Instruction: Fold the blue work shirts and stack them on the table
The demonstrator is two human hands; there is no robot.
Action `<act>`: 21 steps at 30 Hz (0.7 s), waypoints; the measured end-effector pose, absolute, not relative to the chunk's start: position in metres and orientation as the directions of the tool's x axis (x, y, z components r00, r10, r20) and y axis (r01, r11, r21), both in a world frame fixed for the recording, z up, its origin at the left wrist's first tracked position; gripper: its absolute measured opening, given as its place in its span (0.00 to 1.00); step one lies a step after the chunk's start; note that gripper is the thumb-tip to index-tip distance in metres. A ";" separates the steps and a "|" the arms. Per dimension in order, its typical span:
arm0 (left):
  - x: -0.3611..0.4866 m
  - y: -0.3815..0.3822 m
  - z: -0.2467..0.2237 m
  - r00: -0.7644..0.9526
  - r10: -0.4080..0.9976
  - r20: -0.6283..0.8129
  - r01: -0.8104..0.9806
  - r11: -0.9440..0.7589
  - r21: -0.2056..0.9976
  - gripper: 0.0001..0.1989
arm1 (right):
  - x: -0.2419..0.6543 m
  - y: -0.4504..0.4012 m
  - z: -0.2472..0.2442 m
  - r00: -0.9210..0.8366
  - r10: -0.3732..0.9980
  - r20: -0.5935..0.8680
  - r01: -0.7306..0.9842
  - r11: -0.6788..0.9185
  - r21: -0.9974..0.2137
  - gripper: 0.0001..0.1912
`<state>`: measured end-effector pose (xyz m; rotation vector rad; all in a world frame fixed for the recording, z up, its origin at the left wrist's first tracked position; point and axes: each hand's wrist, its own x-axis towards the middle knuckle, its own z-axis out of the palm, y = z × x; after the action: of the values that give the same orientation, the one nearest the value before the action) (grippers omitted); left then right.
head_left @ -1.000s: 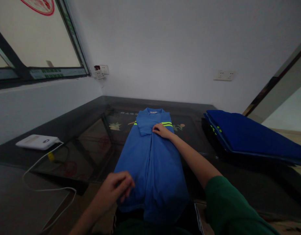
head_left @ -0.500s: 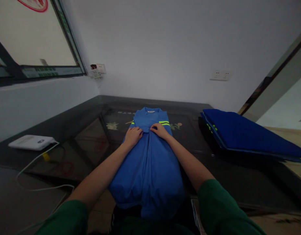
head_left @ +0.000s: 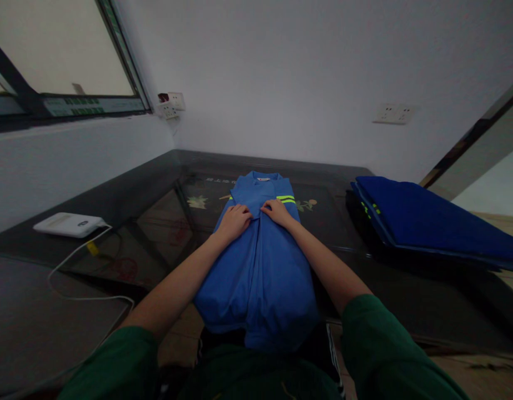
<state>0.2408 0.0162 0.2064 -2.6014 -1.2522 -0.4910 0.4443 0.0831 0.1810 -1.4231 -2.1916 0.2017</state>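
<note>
A blue garment [head_left: 277,278] with yellow-green stripes lies on the dark table [head_left: 339,222], collar toward the wall, its lower part hanging over the front edge toward my lap. My left hand [head_left: 236,220] pinches the cloth just left of the front opening, below the collar. Just right of that opening, my right hand [head_left: 277,212] has its thumb and finger closed on the cloth. A small gap separates the two hands.
Folded dark-blue clothing [head_left: 431,216] is stacked at the table's right. On the left sits a white device [head_left: 68,224] with a white cable [head_left: 76,298] running down. Sockets [head_left: 393,114] are on the wall behind; a window is at upper left.
The view has shifted slightly, so everything appears a little higher and farther right. Both hands keep their hold on the garment near the front opening.
</note>
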 end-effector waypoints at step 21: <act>0.259 0.010 0.193 0.640 0.690 0.339 0.641 -0.722 0.260 0.18 | 0.443 0.083 0.173 -0.276 0.886 0.373 0.900 0.374 -0.222 0.12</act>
<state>0.2592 0.0102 0.1926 -2.9484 -1.2008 -0.6888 0.4427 0.0829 0.1734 -1.5449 -2.2070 -0.0457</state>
